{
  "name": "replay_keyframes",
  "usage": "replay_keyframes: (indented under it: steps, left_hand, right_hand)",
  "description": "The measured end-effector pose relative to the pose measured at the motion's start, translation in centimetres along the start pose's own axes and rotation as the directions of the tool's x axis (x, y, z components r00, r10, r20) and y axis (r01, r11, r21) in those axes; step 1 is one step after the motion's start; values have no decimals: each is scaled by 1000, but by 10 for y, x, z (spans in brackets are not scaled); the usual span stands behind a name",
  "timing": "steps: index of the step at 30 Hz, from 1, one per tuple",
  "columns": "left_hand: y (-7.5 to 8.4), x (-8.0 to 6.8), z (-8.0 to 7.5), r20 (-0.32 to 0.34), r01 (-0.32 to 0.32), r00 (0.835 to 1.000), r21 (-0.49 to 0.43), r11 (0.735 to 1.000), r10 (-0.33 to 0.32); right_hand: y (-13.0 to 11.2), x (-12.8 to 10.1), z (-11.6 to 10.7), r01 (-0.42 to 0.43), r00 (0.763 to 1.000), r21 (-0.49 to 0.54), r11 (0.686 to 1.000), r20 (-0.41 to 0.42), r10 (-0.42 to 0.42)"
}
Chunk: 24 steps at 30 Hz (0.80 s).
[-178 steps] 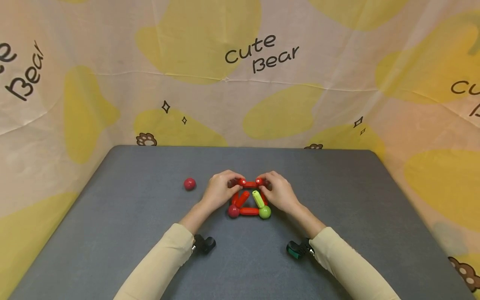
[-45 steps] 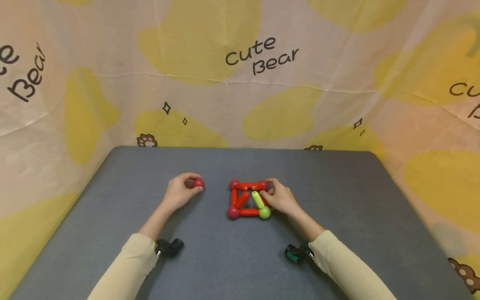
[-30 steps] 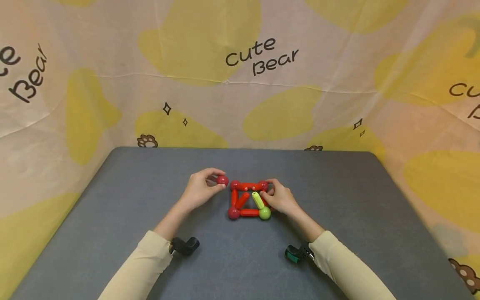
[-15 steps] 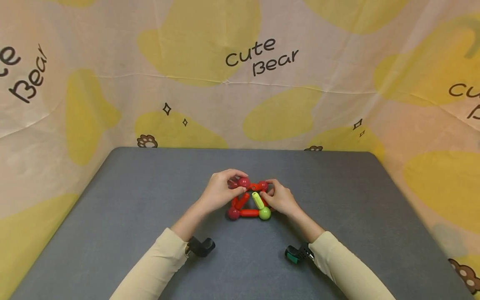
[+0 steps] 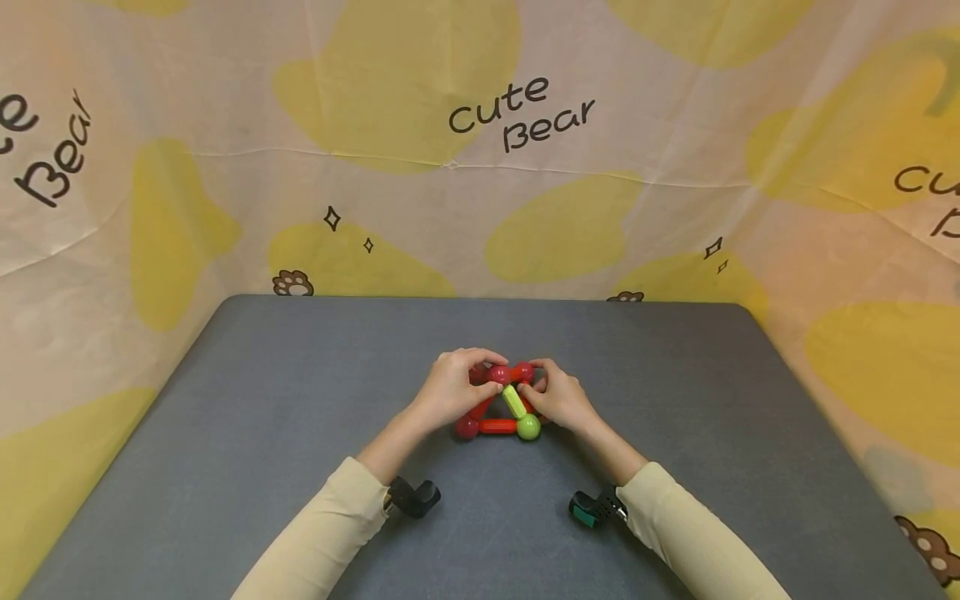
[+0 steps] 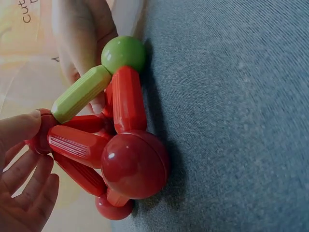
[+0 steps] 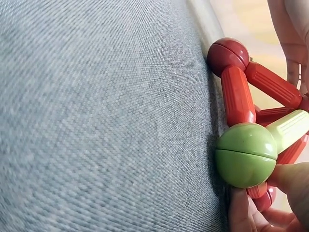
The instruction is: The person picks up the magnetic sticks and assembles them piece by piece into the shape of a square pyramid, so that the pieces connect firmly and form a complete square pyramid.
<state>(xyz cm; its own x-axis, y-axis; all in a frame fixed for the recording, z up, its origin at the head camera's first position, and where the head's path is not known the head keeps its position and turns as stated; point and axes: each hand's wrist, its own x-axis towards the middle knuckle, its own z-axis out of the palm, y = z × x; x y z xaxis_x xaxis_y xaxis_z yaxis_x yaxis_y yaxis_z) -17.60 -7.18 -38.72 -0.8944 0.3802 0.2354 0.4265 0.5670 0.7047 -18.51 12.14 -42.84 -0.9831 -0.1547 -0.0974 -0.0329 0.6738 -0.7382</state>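
Note:
In the head view, my left hand point(image 5: 453, 390) pinches a red ball point(image 5: 498, 375) between thumb and fingertips, at the peak of a small magnetic ball-and-rod structure. Around that red ball point(image 6: 44, 131), the left wrist view shows sloping red rods point(image 6: 77, 144) and a yellow-green rod point(image 6: 81, 94) meeting it. My right hand point(image 5: 558, 395) grips the right-hand red rod of the base, mostly hidden by its fingers. At the base's front corners sit a dark red ball point(image 5: 467, 427) and a green ball point(image 5: 528, 427), joined by a red rod point(image 5: 498, 426). Another red ball point(image 5: 523, 372) marks the back right corner.
The structure stands on a grey cloth-like table top point(image 5: 300, 400). Behind it hangs a patterned curtain point(image 5: 420, 192) along the table's back edge. A black wrist camera point(image 5: 414, 497) sits on the left wrist, another camera point(image 5: 596, 507) on the right.
My left hand took the loose red ball from the left and carried it right, onto the tops of the sloping rods, which now lean together. The right hand moved to the base's right side and stayed there.

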Motion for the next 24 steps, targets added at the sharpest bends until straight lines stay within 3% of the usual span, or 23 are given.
replay_keyframes:
  steps: [17,24]
  left_hand:
    - [-3,0,0,12,8,1000,8,1000,-8]
    - [-6,-7,-3,-21,-8,1000,0,1000,8]
  right_hand:
    - [1,1,1,-8,1000,3,1000,5,8]
    - [3,-3,-2,61,998,-23,998,-13,-61]
